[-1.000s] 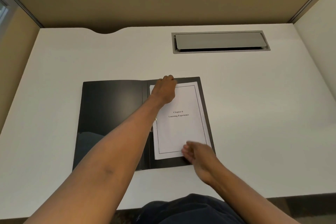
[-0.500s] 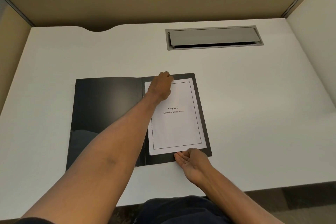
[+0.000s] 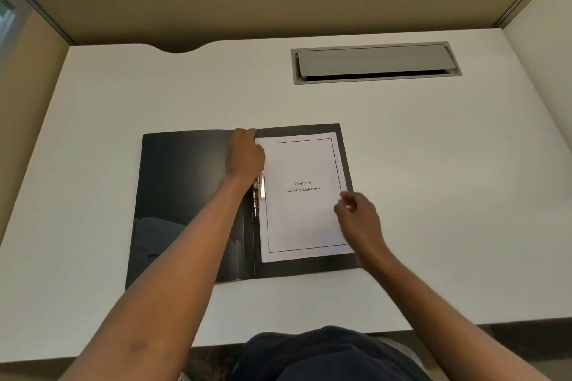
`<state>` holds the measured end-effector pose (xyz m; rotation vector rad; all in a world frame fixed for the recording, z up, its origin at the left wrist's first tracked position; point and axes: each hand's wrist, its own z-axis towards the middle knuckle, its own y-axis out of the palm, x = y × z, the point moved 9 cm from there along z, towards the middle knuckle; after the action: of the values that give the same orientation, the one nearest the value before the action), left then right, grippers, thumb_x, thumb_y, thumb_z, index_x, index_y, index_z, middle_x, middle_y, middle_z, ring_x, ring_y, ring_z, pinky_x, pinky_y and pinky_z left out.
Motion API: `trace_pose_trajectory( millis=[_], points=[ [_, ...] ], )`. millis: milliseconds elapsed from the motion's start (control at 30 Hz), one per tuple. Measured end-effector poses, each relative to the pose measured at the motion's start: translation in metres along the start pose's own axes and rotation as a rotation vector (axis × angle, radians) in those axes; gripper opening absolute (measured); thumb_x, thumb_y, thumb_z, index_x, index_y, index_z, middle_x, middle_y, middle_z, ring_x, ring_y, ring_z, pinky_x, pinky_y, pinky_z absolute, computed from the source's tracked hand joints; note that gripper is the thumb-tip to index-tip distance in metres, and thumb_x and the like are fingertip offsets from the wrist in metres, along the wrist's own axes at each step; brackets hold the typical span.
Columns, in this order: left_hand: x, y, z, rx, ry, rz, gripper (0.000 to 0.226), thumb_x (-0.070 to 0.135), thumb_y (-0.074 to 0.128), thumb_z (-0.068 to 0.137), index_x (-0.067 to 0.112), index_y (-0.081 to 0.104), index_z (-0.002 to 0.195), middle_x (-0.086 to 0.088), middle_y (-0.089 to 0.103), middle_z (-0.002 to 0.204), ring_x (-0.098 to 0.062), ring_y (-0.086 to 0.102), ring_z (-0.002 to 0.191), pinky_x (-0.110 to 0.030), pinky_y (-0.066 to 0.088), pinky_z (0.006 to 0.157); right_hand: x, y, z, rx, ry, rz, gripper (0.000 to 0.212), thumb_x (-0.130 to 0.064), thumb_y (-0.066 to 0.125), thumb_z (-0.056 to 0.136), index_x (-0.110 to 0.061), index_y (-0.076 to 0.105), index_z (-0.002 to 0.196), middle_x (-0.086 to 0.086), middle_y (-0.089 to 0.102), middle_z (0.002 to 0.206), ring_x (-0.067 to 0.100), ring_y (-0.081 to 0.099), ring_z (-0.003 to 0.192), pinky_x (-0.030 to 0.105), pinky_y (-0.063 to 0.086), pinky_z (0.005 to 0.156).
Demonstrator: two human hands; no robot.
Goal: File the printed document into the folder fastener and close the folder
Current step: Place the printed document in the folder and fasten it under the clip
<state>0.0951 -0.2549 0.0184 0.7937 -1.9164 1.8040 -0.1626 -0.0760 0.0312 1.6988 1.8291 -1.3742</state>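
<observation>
Since a moment ago, the right hand [image 3: 359,219] is moving up from the near edge of the paper [image 3: 301,198] to its right edge, and the left hand [image 3: 246,158] is sliding off the paper's far left corner toward the fold of the folder [image 3: 185,195]. That is uncovering the shiny metal clip [image 3: 259,192], which is showing beside the paper's left edge.

The paper is lying flat on the right half of the open black folder, on the white worktop [image 3: 433,195]. The right hand's fingers [image 3: 346,199] are curling close together at the paper's edge, maybe pinching it, but I cannot tell for sure. The left hand's fingers are bent down onto the folder near the top of the fold; I cannot tell if they are gripping anything.

It looks like the paper is being lined up with the clip, so the folder is not ready to shut yet. A grey slot cover [image 3: 376,62] is sitting far off on the worktop, well apart. Nothing else is in the way, only the left arm lying across the folder's left half.
</observation>
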Motion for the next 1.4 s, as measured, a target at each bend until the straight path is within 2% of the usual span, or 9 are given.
trace_pose_trajectory(
  millis=[100, 267, 367, 500, 600, 800, 1267, 1333, 1400],
  points=[
    [-0.024, -0.002, -0.004, -0.037, -0.128, -0.037, 0.020, -0.008, 0.046, 0.088, 0.003, 0.049, 0.071, -0.010, 0.050, 0.078, -0.020, 0.045, 0.071, -0.026, 0.033, 0.057, -0.021, -0.002, 0.037, 0.055, -0.188, -0.269, 0.040, -0.014, 0.059, 0.092, -0.005, 0.055, 0.131, 0.012, 0.057, 0.125, 0.029, 0.057, 0.112, 0.042, 0.049, 0.098],
    [-0.033, 0.009, -0.011, -0.095, -0.213, -0.079, 0.028, -0.010, 0.040, 0.086, 0.008, 0.043, 0.065, -0.004, 0.041, 0.063, -0.015, 0.034, 0.056, -0.026, 0.030, 0.051, -0.014, 0.014, 0.068, 0.007, -0.157, -0.460, 0.044, -0.016, 0.057, 0.095, -0.002, 0.047, 0.135, 0.018, 0.049, 0.134, 0.036, 0.051, 0.123, 0.047, 0.047, 0.102],
    [-0.031, 0.015, -0.011, -0.113, -0.227, -0.116, 0.026, -0.009, 0.040, 0.087, 0.009, 0.054, 0.076, -0.007, 0.046, 0.071, -0.018, 0.039, 0.062, -0.030, 0.035, 0.059, -0.012, 0.020, 0.074, -0.001, -0.157, -0.498, 0.040, -0.015, 0.055, 0.097, 0.000, 0.048, 0.134, 0.019, 0.049, 0.132, 0.037, 0.050, 0.123, 0.046, 0.047, 0.102],
    [-0.026, 0.018, -0.012, -0.127, -0.218, -0.094, 0.023, -0.011, 0.039, 0.081, 0.006, 0.049, 0.069, -0.003, 0.036, 0.063, -0.015, 0.028, 0.056, -0.026, 0.028, 0.054, -0.011, 0.026, 0.076, -0.015, -0.165, -0.510, 0.046, -0.012, 0.052, 0.098, 0.002, 0.044, 0.142, 0.020, 0.045, 0.136, 0.037, 0.045, 0.129, 0.043, 0.043, 0.104],
    [-0.028, 0.019, -0.010, -0.131, -0.222, -0.092, 0.022, -0.011, 0.043, 0.083, 0.003, 0.056, 0.072, -0.011, 0.045, 0.070, -0.021, 0.039, 0.062, -0.030, 0.035, 0.061, -0.012, 0.028, 0.076, -0.026, -0.183, -0.511, 0.049, -0.011, 0.053, 0.098, -0.001, 0.041, 0.145, 0.019, 0.044, 0.138, 0.037, 0.043, 0.131, 0.041, 0.043, 0.105],
    [-0.032, 0.014, -0.009, -0.109, -0.223, -0.077, 0.031, -0.011, 0.047, 0.082, 0.008, 0.039, 0.059, -0.001, 0.036, 0.058, -0.015, 0.030, 0.053, -0.027, 0.032, 0.057, -0.012, 0.029, 0.074, -0.028, -0.237, -0.486, 0.063, -0.012, 0.064, 0.094, -0.003, 0.036, 0.149, 0.018, 0.043, 0.142, 0.035, 0.040, 0.135, 0.040, 0.039, 0.109],
    [-0.033, 0.017, -0.008, -0.142, -0.230, -0.068, 0.013, -0.004, 0.052, 0.085, -0.003, 0.060, 0.075, -0.014, 0.055, 0.076, -0.026, 0.051, 0.069, -0.034, 0.041, 0.062, -0.012, 0.032, 0.075, -0.059, -0.258, -0.517, 0.061, -0.013, 0.070, 0.090, -0.008, 0.042, 0.144, 0.016, 0.042, 0.141, 0.034, 0.040, 0.135, 0.039, 0.041, 0.109],
    [-0.028, 0.012, -0.005, -0.117, -0.185, 0.008, 0.015, 0.002, 0.056, 0.089, -0.005, 0.067, 0.096, -0.015, 0.066, 0.099, -0.030, 0.063, 0.089, -0.038, 0.050, 0.070, -0.012, 0.032, 0.074, -0.065, -0.278, -0.562, 0.066, -0.017, 0.072, 0.089, -0.009, 0.040, 0.146, 0.015, 0.041, 0.143, 0.034, 0.039, 0.136, 0.040, 0.041, 0.109],
    [-0.016, 0.008, -0.001, -0.112, -0.092, 0.104, 0.039, 0.010, 0.061, 0.094, 0.006, 0.062, 0.132, -0.015, 0.058, 0.135, -0.032, 0.055, 0.126, -0.041, 0.051, 0.093, -0.017, 0.033, 0.070, -0.052, -0.339, -0.661, 0.074, -0.024, 0.075, 0.087, -0.011, 0.036, 0.149, 0.014, 0.039, 0.148, 0.033, 0.038, 0.139, 0.042, 0.041, 0.112]
  ],
)
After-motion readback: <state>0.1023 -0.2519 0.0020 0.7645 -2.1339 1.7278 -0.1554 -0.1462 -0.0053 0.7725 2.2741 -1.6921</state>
